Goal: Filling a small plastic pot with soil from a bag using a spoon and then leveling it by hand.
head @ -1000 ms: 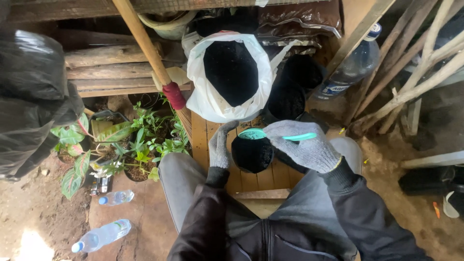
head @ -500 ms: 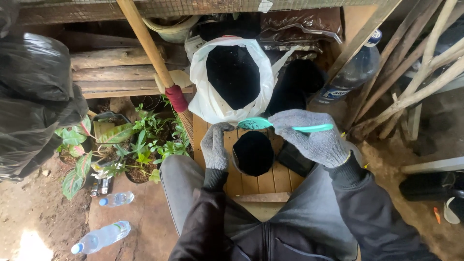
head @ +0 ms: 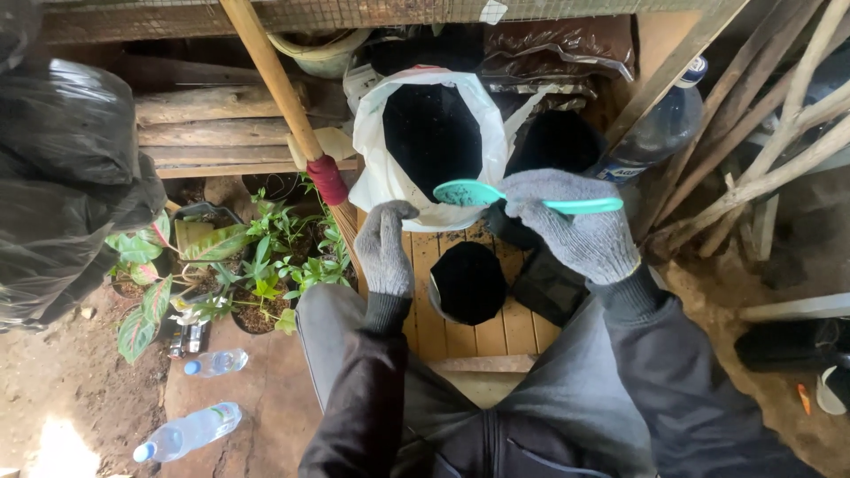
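My right hand (head: 575,226), in a grey knit glove, grips a teal plastic spoon-shaped scoop (head: 469,192) by its handle, the bowl pointing left above the lower rim of a white bag of dark soil (head: 381,168). My left hand (head: 382,248), also gloved, hovers with its fingers curled just left of the scoop, holding nothing. Below both hands a small black pot full of dark soil (head: 467,281) stands on a slatted wooden board (head: 425,310) between my knees.
Leafy potted plants (head: 248,257) stand at the left beside a wooden broom handle (head: 283,97). Two small water bottles (head: 190,429) lie on the floor. A large clear bottle (head: 660,128), black bags (head: 62,177) and leaning poles (head: 770,133) crowd the sides.
Both hands have risen from the black pot toward the white bag. The left hand has let go of the pot's rim, and the scoop now sits higher.
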